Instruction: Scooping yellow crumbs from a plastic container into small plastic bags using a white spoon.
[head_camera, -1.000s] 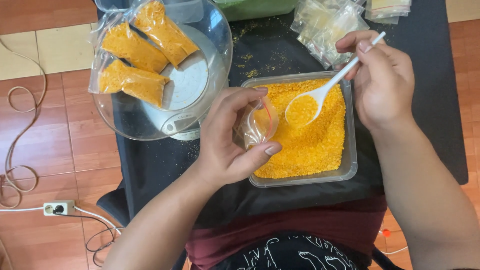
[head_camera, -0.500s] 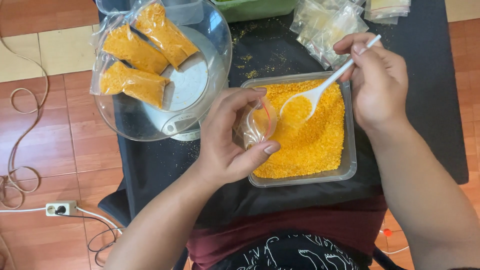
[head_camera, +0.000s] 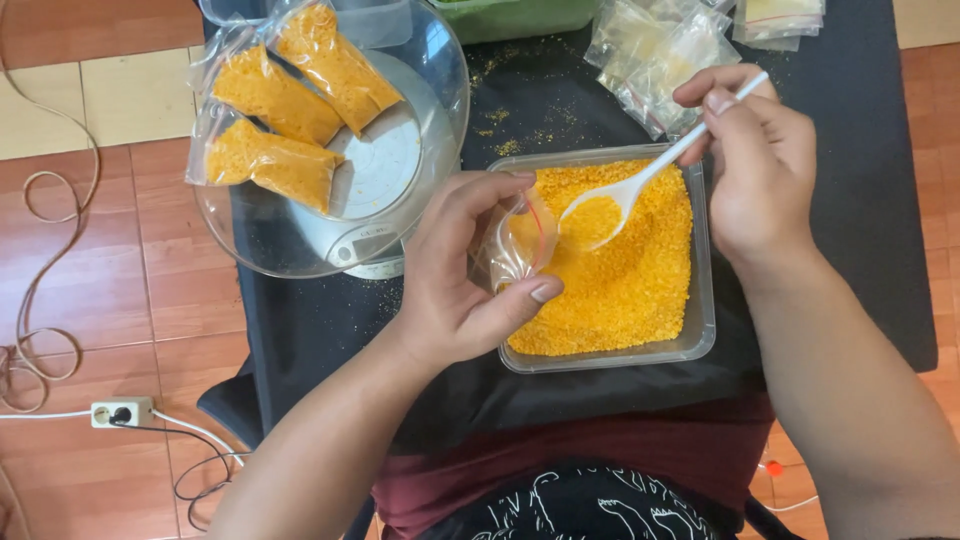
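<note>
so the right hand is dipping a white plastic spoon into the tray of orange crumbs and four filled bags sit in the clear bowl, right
Not quite: the clear round plastic bowl holds three filled bags of orange crumbs, not four, as the head view shows. The right hand does dip the white plastic spoon into the clear rectangular tray of orange crumbs.

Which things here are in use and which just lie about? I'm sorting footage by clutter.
In use: left hand holding a small clear bag; right hand with a white spoon; tray of orange crumbs.

Lying about: filled bags in a clear bowl, empty bags, power strip.
</note>
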